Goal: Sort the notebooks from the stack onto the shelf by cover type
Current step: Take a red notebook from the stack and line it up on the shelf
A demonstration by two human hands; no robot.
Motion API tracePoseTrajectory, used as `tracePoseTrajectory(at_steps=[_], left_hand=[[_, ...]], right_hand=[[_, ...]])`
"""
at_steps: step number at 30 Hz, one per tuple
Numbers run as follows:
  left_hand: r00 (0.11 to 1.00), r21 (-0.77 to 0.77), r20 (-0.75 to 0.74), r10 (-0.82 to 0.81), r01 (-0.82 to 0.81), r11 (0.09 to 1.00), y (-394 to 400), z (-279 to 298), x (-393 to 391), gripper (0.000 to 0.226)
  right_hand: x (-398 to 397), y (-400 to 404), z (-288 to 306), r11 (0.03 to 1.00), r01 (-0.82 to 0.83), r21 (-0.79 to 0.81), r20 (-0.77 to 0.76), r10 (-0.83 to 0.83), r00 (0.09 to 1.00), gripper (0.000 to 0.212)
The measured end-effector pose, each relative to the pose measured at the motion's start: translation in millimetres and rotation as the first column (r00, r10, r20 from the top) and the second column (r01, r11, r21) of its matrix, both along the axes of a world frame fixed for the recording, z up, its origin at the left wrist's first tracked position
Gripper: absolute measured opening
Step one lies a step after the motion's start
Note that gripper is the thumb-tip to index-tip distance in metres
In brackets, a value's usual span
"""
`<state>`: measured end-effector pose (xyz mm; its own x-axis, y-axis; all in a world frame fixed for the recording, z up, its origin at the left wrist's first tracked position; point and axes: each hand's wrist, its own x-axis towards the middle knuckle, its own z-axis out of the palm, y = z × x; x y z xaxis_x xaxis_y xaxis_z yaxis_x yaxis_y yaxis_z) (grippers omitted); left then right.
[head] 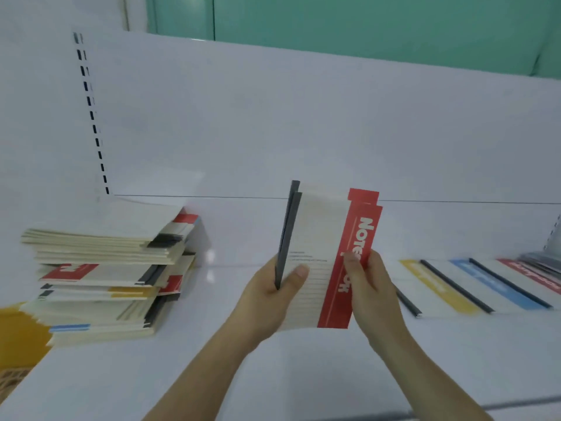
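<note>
Two red-striped notebooks (321, 238) with dark spines are held upright together above the white shelf (273, 360). My left hand (273, 296) grips their spine side, thumb across the cover. My right hand (367, 287) pinches the red-stripe edge. An untidy stack of notebooks (106, 268) with red, yellow and blue stripes sits on the shelf at the left. On the right lie a yellow-striped notebook (437, 287), a blue-striped notebook (498, 284) and a red-striped notebook (534, 275), side by side.
The white back panel (303, 132) rises behind the shelf, with a slotted upright (92, 117) at its left. A yellow object (21, 335) and a wicker surface (12, 381) show past the shelf's left edge. A green wall is above.
</note>
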<state>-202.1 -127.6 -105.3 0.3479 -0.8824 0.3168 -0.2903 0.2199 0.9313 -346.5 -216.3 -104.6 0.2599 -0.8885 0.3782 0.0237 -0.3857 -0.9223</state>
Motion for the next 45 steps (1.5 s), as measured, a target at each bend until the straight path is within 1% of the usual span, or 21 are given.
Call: tracePoseTrajectory(at_steps=[3, 5, 7, 9, 12, 16, 20, 22, 23, 26, 29, 32, 36, 38, 39, 41, 42, 43, 45], left_hand=[[0.997, 0.067, 0.064, 0.037, -0.041, 0.997, -11, -14, -16, 0.025], [0.996, 0.112, 0.068, 0.064, -0.071, 0.991, -17, -27, -21, 0.029], [0.995, 0.143, 0.028, 0.095, -0.098, 0.985, -21, -38, -25, 0.033], [0.99, 0.157, -0.042, 0.138, -0.129, 0.979, -23, -48, -29, 0.038], [0.975, 0.126, -0.079, 0.207, -0.196, 0.972, -26, -61, -31, 0.043], [0.979, 0.141, 0.02, 0.201, -0.202, 0.969, -26, -64, -34, 0.031], [0.975, 0.19, 0.121, 0.185, -0.206, 0.96, -26, -66, -27, 0.038], [0.973, 0.183, 0.136, 0.185, -0.209, 0.961, -27, -65, -25, 0.038], [0.974, 0.172, 0.131, 0.183, -0.204, 0.964, -27, -63, -27, 0.037], [0.984, 0.148, 0.094, 0.149, -0.162, 0.976, -29, -53, -36, 0.036], [0.995, 0.137, 0.042, 0.088, -0.093, 0.986, -42, -43, -54, 0.031], [0.999, 0.158, 0.037, 0.032, -0.037, 0.987, -64, -38, -86, 0.026], [0.998, 0.193, 0.037, -0.055, 0.047, 0.98, -98, -37, -139, 0.024], [0.993, 0.21, 0.083, -0.088, 0.069, 0.975, -116, -37, -169, 0.026], [0.987, 0.213, 0.13, -0.098, 0.069, 0.975, -125, -35, -186, 0.028], [0.958, 0.188, 0.28, -0.063, 0.009, 0.982, -142, -30, -219, 0.034], [0.941, 0.156, 0.338, -0.026, -0.029, 0.987, -151, -28, -236, 0.041], [0.931, 0.126, 0.366, 0.006, -0.056, 0.99, -160, -26, -253, 0.052], [0.922, 0.102, 0.386, 0.011, -0.055, 0.993, -180, -25, -290, 0.073]], right_hand=[[-19, -10, -17, 0.999, -0.002, -0.033, -0.021, 0.001, 1.0, 0.023], [-28, -18, -29, 0.999, -0.012, -0.05, -0.054, 0.009, 0.999, 0.02], [-34, -25, -41, 0.996, -0.036, -0.076, -0.105, 0.027, 0.994, 0.017], [-38, -30, -50, 0.994, -0.083, -0.067, -0.147, 0.072, 0.986, 0.02], [-43, -33, -63, 0.989, -0.144, -0.02, -0.226, 0.136, 0.965, 0.019], [-49, -37, -70, 0.983, -0.182, 0.0, -0.357, 0.17, 0.919, 0.019], [-55, -41, -68, 0.974, -0.222, -0.031, -0.522, 0.174, 0.835, 0.028], [-59, -40, -64, 0.971, -0.233, -0.049, -0.573, 0.164, 0.803, 0.035], [-62, -40, -61, 0.972, -0.228, -0.064, -0.578, 0.15, 0.802, 0.036], [-78, -37, -53, 0.975, -0.182, -0.125, -0.512, 0.094, 0.854, 0.031], [-102, -32, -46, 0.981, -0.092, -0.169, -0.445, 0.007, 0.895, 0.023], [-138, -33, -42, 0.983, 0.006, -0.184, -0.467, -0.093, 0.879, 0.023], [-196, -44, -40, 0.959, 0.168, -0.229, -0.455, -0.258, 0.852, 0.032], [-228, -54, -41, 0.944, 0.242, -0.225, -0.445, -0.32, 0.836, 0.032], [-243, -61, -43, 0.934, 0.274, -0.228, -0.443, -0.35, 0.826, 0.03], [-276, -76, -44, 0.915, 0.332, -0.228, -0.444, -0.402, 0.801, 0.029], [-292, -85, -45, 0.907, 0.357, -0.225, -0.438, -0.421, 0.794, 0.029], [-309, -95, -46, 0.899, 0.377, -0.224, -0.432, -0.438, 0.788, 0.029], [-344, -119, -46, 0.887, 0.412, -0.21, -0.43, -0.462, 0.776, 0.028]])
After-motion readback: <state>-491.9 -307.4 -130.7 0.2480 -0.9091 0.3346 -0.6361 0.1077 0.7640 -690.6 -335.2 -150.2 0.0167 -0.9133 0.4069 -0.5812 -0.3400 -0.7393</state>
